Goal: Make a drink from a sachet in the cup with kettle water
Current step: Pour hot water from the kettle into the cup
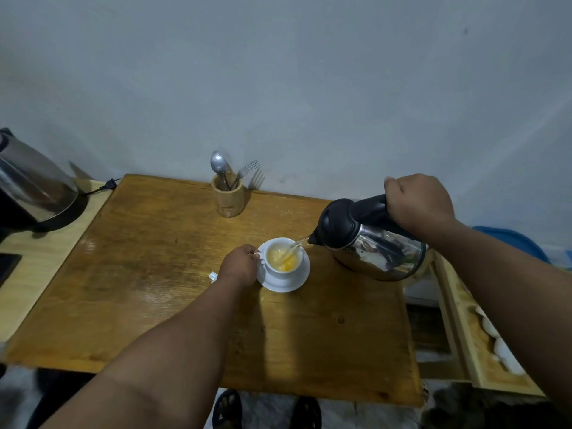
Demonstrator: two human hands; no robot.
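Observation:
A white cup stands on a white saucer near the middle of the wooden table. Yellow-orange liquid and foam fill its lower part. My left hand pinches the cup's handle. My right hand grips the black handle of a steel kettle, which is tilted left with its spout over the cup. A thin stream of water runs from the spout into the cup. A small torn white sachet piece lies just left of my left hand.
A wooden holder with a spoon and fork stands at the table's back edge. A second steel kettle sits on its base on a lighter table at left. A wooden tray with white items lies at right. My sandalled feet show below.

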